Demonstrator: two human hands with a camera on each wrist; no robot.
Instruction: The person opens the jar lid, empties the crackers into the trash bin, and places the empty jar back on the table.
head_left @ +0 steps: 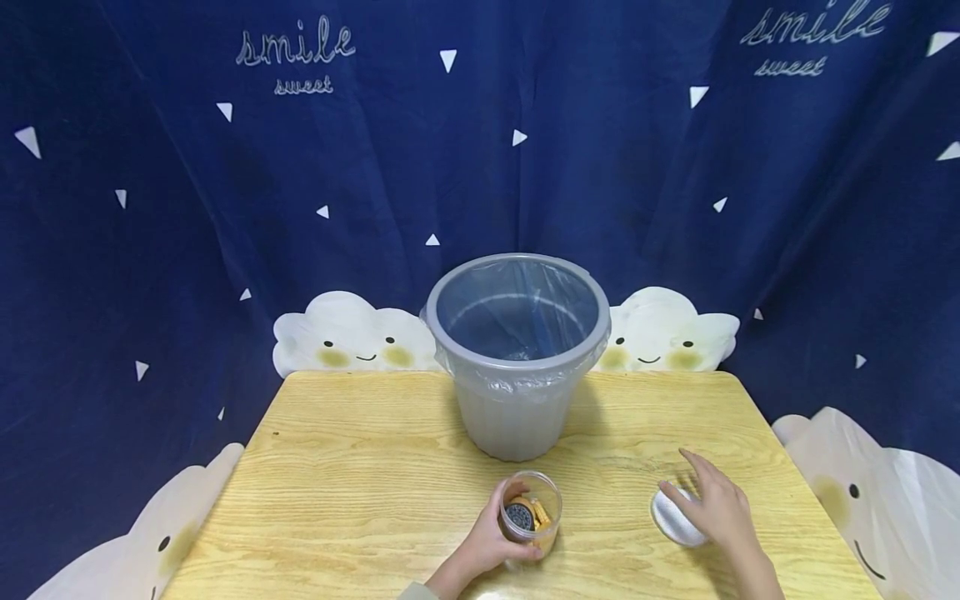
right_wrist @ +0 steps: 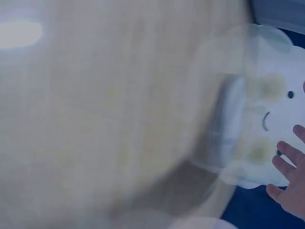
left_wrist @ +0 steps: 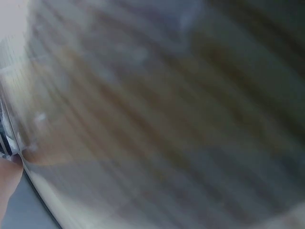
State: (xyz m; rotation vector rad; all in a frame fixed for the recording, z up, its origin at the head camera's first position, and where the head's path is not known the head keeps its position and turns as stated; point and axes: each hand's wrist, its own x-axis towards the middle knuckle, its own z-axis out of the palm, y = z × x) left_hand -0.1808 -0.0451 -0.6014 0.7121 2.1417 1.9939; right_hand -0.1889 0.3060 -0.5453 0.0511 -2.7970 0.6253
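Observation:
My left hand (head_left: 489, 533) grips a clear plastic jar (head_left: 551, 492) near the front of the table. Inside the jar lie a dark round piece with a patterned face, like a sandwich cookie (head_left: 519, 517), and some orange-yellow pieces (head_left: 540, 510). The jar's side fills the left wrist view, blurred, with a fingertip (left_wrist: 8, 179) against its edge. To the right, my right hand (head_left: 722, 508) is beside and partly over a round silvery lid (head_left: 673, 523). Its fingers are spread. In the right wrist view the lid (right_wrist: 229, 121) looks tilted and blurred, apart from the hand (right_wrist: 293, 179).
A grey bucket (head_left: 517, 408) lined with a clear plastic bag stands at the middle back of the wooden table (head_left: 360, 467). Behind and around the table hangs a dark blue curtain (head_left: 375, 167) with white triangles and smiling clouds.

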